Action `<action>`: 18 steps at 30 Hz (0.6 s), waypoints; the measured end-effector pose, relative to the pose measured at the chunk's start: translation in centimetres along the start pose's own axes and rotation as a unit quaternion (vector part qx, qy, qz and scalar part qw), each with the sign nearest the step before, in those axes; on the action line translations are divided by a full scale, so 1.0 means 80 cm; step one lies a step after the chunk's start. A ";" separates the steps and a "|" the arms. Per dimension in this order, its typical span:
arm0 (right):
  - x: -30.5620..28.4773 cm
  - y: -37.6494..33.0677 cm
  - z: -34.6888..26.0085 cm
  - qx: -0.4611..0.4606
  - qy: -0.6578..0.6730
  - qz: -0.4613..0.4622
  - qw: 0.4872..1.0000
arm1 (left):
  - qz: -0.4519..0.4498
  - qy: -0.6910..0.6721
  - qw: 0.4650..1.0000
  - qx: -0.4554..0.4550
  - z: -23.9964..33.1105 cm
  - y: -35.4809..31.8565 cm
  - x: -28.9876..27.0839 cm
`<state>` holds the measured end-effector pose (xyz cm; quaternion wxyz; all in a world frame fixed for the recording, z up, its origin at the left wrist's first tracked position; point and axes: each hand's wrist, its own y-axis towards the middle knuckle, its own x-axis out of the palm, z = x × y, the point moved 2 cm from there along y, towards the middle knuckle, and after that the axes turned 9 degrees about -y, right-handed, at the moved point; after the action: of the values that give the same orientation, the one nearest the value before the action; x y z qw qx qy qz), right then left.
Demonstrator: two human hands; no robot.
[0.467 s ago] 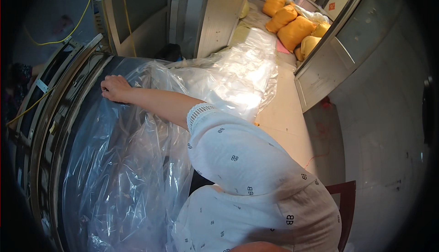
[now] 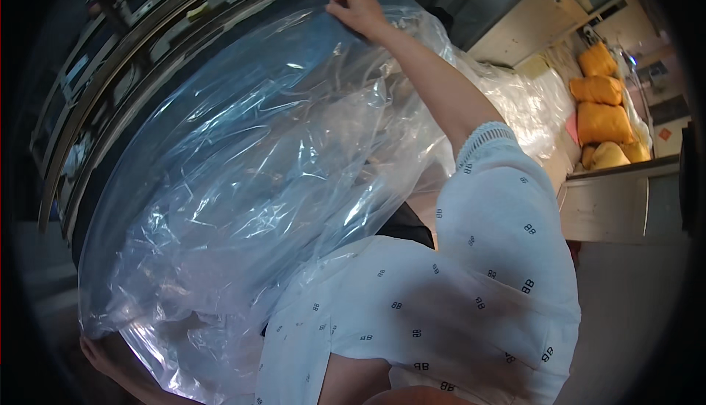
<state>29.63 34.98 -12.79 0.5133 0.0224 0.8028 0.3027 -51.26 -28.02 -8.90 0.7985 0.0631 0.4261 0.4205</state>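
A wide clear plastic sheet [image 2: 243,162] lies wrinkled and shiny over the dark machine bed in front of me, reaching down to my lap. My right hand [image 2: 357,11] is stretched out to its far end, with the fingers curled closed on the sheet's edge by the machine. At the lower left, my left hand [image 2: 95,353] pinches the near corner of the sheet; that hand is dim and partly cut off by the dark rim of the view. Between the two hands the sheet's long edge runs along the machine.
A long machine frame with metal rails [image 2: 140,52] curves along the left and top. More crumpled plastic [image 2: 522,103] trails over the floor toward an open doorway. Stuffed orange sacks [image 2: 604,123] are piled there, beside a door panel [image 2: 526,22].
The view has turned to the left, so the doorway and sacks now appear farther right. My left hand has come into view at the sheet's near corner. My right hand stays at the far edge.
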 end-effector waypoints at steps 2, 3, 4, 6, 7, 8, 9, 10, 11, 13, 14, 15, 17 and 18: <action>-0.006 -0.003 0.007 0.014 -0.001 -0.001 1.000 | 0.063 -0.202 0.961 -0.176 0.054 -0.002 0.043; -0.003 -0.002 0.005 0.010 0.009 -0.003 1.000 | 0.070 -0.192 0.964 -0.171 0.076 -0.009 0.043; 0.001 0.000 0.001 0.006 0.010 0.001 1.000 | 0.075 -0.182 0.966 -0.166 0.087 -0.015 0.034; 0.005 0.006 -0.004 -0.002 0.013 0.007 1.000 | 0.082 -0.177 0.964 -0.183 0.084 -0.020 0.016; 0.007 0.009 -0.007 -0.003 0.017 0.009 1.000 | 0.082 -0.179 0.960 -0.200 0.080 -0.021 0.009; 0.009 0.012 -0.009 0.008 0.017 -0.005 1.000 | 0.082 -0.139 0.971 -0.178 0.074 -0.022 -0.002; 0.012 0.016 -0.012 0.018 0.018 -0.019 0.999 | 0.086 -0.137 0.971 -0.176 0.061 -0.026 -0.013; 0.014 0.021 -0.016 0.016 0.023 -0.017 0.999 | 0.065 -0.133 0.979 -0.139 0.051 -0.030 -0.024; 0.017 0.026 -0.019 0.030 0.018 -0.035 0.999 | 0.045 -0.128 0.985 -0.102 0.043 -0.034 -0.036; 0.018 0.031 -0.013 0.049 0.007 -0.050 0.998 | 0.049 -0.108 0.985 -0.126 0.055 -0.034 -0.026; 0.017 0.032 -0.005 0.051 -0.009 -0.057 0.997 | 0.052 -0.086 0.983 -0.151 0.071 -0.035 -0.014; 0.018 0.033 -0.003 0.049 -0.023 -0.066 0.996 | 0.053 -0.084 0.984 -0.151 0.086 -0.040 -0.008; 0.019 0.036 -0.002 0.045 -0.014 -0.063 0.997 | 0.047 -0.031 0.980 -0.189 0.107 -0.053 -0.001; 0.020 0.038 -0.004 0.041 -0.005 -0.059 0.997 | 0.054 -0.085 0.978 -0.181 0.103 -0.062 -0.001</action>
<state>27.81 37.84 -12.44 0.5331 -0.0027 0.8117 0.2387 -42.19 -29.09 -5.92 0.8062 -0.0239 0.2699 0.5260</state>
